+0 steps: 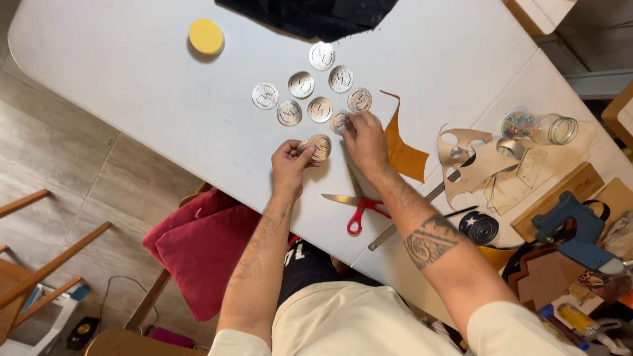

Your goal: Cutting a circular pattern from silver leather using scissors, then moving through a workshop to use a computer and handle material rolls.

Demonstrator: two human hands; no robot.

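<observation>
I read this location as a home craft workspace set up for leatherwork. The evidence: a white folding worktop [165, 99] carries tan leather offcuts [403, 153], cut paper or leather templates [484, 168], red-handled scissors [359, 207], a metal ruler [412, 214] and a glass jar [560, 129] beside coloured beads. A blue handheld tool [580, 234] lies at the right edge. Domestic indicators: wood-look floor [59, 151], a wooden chair [39, 264] and red cushions [204, 254] below the worktop.
</observation>
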